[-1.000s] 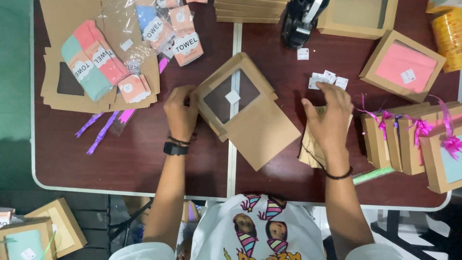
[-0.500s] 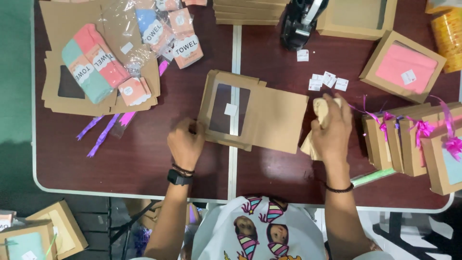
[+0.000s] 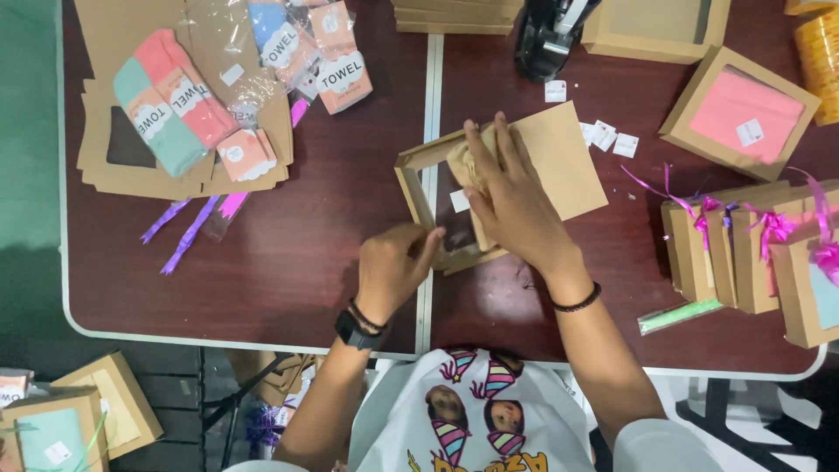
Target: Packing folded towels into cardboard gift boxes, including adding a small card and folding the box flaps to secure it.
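Hands meet over an open brown cardboard box with a window lid (image 3: 437, 205) that lies near the middle of the dark red-brown table (image 3: 288, 262), across the seam where two tabletops join. The right hand (image 3: 511, 197) lies flat, fingers (image 3: 489, 153) spread narrowly, pressing a folded tan cloth (image 3: 468, 166) down into the box, seemingly to seat it level inside the frame. The left hand (image 3: 393, 267), with a black watch on its wrist, pinches the near edge of the box with fingers curled close together, which steadies the light cardboard against the push. The box's plain flap (image 3: 568, 162) lies open to the right, clear of the opening.

Far left, a stack of flat brown box blanks (image 3: 105, 166) carries rolled towels in pink and green with paper bands (image 3: 166, 109), kept within reach. Purple and pink ribbons (image 3: 188, 227) lie loose just near that stack. Small white stickers (image 3: 607, 138) sit scattered to the right of the flap, and a black tape dispenser (image 3: 546, 35) stands at the far edge. A closed brown box showing pink cloth through its window (image 3: 738, 114) rests at far right. Finished boxes tied with pink ribbon bows (image 3: 743, 249) stand upright in a row along the right edge, and a green strip in clear wrap (image 3: 682, 316) lies near them.
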